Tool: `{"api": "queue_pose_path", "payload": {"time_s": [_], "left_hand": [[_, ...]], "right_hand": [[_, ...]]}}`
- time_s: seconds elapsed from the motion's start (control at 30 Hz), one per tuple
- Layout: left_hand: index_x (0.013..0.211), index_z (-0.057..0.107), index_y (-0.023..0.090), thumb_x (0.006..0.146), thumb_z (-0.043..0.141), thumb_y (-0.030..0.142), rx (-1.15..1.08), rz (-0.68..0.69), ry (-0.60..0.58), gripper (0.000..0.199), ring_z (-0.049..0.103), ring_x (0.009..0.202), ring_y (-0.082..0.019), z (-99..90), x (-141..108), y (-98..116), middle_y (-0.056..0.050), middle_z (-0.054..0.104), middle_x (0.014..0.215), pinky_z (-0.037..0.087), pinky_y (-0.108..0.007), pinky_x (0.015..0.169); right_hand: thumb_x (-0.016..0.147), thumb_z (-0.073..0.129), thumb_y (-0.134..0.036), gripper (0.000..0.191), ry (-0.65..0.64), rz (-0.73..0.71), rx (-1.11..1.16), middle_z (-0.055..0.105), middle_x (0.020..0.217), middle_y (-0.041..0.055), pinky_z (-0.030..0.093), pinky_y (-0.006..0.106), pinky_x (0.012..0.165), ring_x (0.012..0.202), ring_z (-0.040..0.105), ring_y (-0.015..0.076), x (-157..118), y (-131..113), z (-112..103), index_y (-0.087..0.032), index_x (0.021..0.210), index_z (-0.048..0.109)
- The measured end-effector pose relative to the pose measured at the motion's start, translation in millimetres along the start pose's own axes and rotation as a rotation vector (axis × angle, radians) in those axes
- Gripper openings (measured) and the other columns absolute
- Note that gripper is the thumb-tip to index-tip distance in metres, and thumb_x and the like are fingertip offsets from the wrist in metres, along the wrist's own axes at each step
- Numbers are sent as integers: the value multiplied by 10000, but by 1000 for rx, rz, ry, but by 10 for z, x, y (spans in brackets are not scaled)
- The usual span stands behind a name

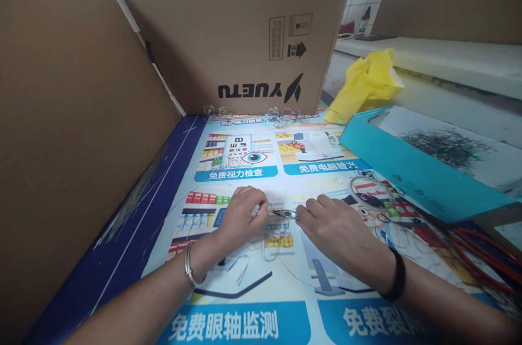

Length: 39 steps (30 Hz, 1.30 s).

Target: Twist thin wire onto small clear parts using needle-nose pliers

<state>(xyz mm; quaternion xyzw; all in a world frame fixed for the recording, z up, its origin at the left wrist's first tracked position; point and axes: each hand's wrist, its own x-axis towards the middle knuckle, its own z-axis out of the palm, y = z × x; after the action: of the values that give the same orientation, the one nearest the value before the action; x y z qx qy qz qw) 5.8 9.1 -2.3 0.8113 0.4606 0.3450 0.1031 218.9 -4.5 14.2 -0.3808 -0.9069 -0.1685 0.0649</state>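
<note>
My right hand (336, 225) is closed around small metal pliers (290, 215). Their narrow jaws point left, and the handles are hidden in my fist. My left hand (246, 211) is pinched just beyond the jaw tips; what sits between its fingers is too small to make out. Below the hands lies a loose coil of thin wire or line (277, 244) on the printed sheet (255, 328). A short bent strand (241, 269) rests nearer to me. Right of my right hand lies a larger pale coil (373, 192).
Cardboard walls (228, 29) stand behind and at the left. Tangled strands (281, 115) lie along the back wall's foot. On the right a turquoise box (391, 162) holds a pile of dark thin pieces (444, 146). Beyond are a yellow bag (362, 86) and red cords (481, 260).
</note>
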Motion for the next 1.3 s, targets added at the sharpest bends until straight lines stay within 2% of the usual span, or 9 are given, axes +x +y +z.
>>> {"api": "queue_pose_path", "payload": {"time_s": [0.2, 0.37, 0.8, 0.97, 1.3], "left_hand": [[652, 445, 197, 768, 418, 128, 68, 47, -28, 138, 479, 672, -175, -11, 8, -2, -13, 513, 634, 383, -318, 679], [676, 460, 197, 747, 416, 107, -7, 40, -46, 122, 507, 712, -182, -19, 13, 12, -30, 562, 688, 404, -328, 702], [665, 466, 188, 739, 415, 83, -204, -120, -78, 139, 585, 728, -152, -30, -8, 32, -25, 654, 791, 452, -283, 692], [652, 442, 188, 725, 415, 60, -222, -141, -70, 150, 591, 748, -142, -26, -1, 16, -21, 653, 815, 449, -265, 697], [646, 464, 182, 724, 427, 81, -278, -164, -148, 133, 588, 726, -145, -12, 7, -8, -17, 650, 773, 449, -266, 694]], "right_hand": [[805, 563, -119, 76, -7, 0, 1, 559, 733, 34, 191, 312, 552, 677, 438, 193, -5, -14, -12, -192, 786, 556], [814, 541, -114, 81, 13, -8, 5, 558, 724, 40, 195, 307, 550, 673, 436, 186, 3, -18, -13, -184, 776, 554], [821, 562, -151, 44, -12, 0, 13, 554, 743, 37, 198, 310, 552, 690, 442, 195, 0, -5, 23, -190, 804, 552], [807, 580, -144, 56, 1, -5, 11, 549, 737, 33, 188, 314, 550, 683, 438, 194, -2, -8, 21, -191, 800, 551], [801, 572, -138, 64, 12, -10, 10, 542, 722, 30, 169, 306, 550, 671, 413, 187, -5, -15, 58, -189, 781, 539]]}}
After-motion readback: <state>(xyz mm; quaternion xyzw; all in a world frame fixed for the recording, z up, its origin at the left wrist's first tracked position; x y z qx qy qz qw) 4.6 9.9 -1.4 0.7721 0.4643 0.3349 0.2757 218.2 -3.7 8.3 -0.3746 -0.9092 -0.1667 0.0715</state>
